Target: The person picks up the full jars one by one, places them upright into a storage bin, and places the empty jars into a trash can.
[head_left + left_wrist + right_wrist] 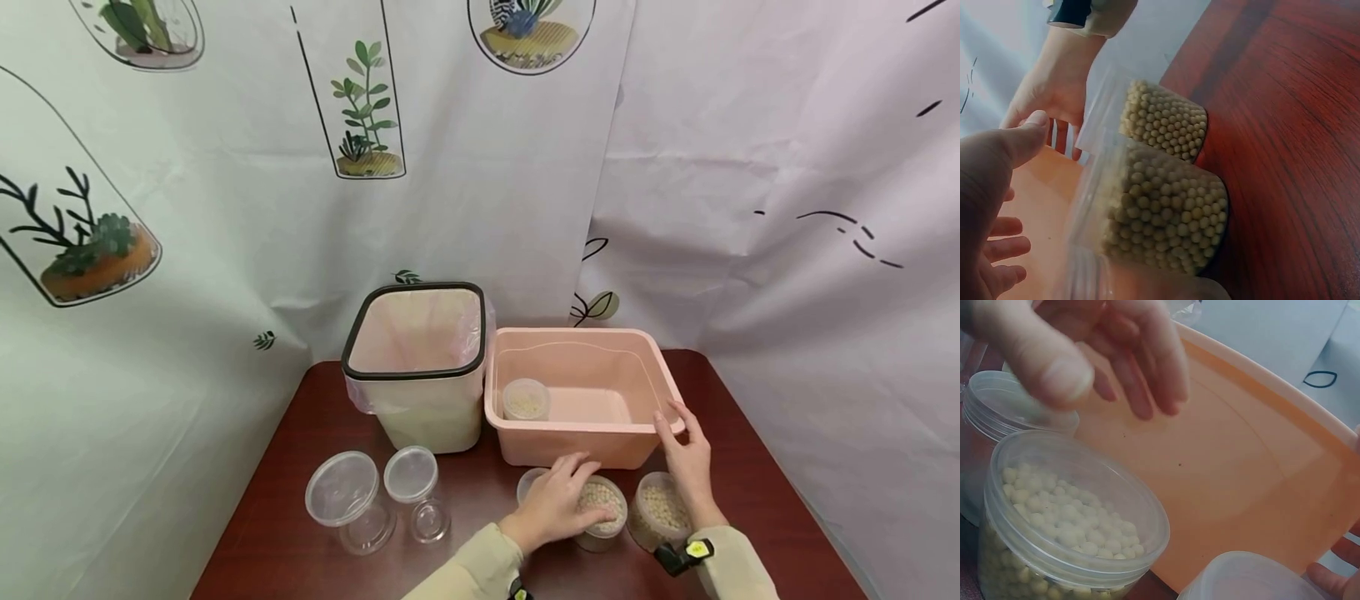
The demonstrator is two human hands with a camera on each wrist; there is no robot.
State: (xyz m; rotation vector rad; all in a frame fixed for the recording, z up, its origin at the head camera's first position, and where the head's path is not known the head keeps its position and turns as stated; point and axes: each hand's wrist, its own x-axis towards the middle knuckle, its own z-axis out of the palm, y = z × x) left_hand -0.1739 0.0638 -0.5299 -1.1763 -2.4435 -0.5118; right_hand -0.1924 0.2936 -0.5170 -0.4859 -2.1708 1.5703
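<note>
My left hand (553, 504) is over a clear plastic jar of round pale beans (602, 493), fingers apart and the thumb in front of the lid in the head view. In the right wrist view its fingertips hang above and behind that jar's lid. A second clear jar (531, 478) is partly hidden behind the left hand. My right hand (690, 467) holds the front right corner of a pink plastic bin (573, 446), thumb and fingers about the rim. Beside the right wrist stands another jar of beans (660, 510). Inside the bin sits a lidded jar (527, 400) with pale contents.
A white trash can (431, 417) with a black rim and a plastic liner stands left of the bin. Two clear jars with wide lids, a larger one (342, 489) and a smaller one (412, 475), are on the left of the dark red table (262, 542). Patterned cloth hangs behind.
</note>
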